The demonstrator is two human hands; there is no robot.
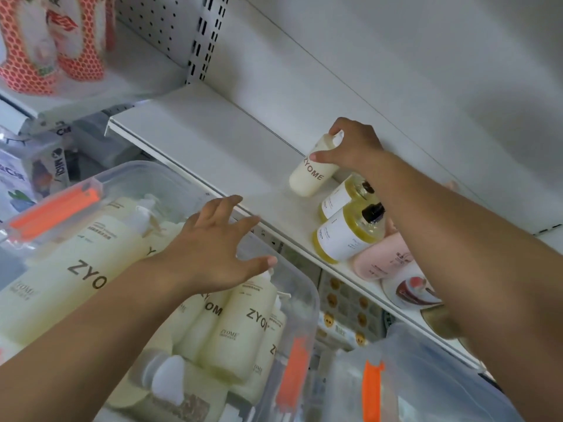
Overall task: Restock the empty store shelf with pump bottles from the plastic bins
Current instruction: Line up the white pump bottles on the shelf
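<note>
Gripping a cream bottle (pixel 310 172) on the shelf (pixel 213 138), your right hand (pixel 353 144) places one of the first; your left hand (pixel 213 239) hovers spread over the full bin (pixel 307 300).

Right hand (pixel 355 144) grips a cream pump bottle (pixel 310 172) on the white shelf (pixel 213 135); left hand (pixel 213 248) hovers over the bin (pixel 304 300).

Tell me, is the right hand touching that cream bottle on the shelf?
Touching. The head view shows the right hand wrapped over the top of the cream bottle, its thumb pressed against the bottle's side.
</note>
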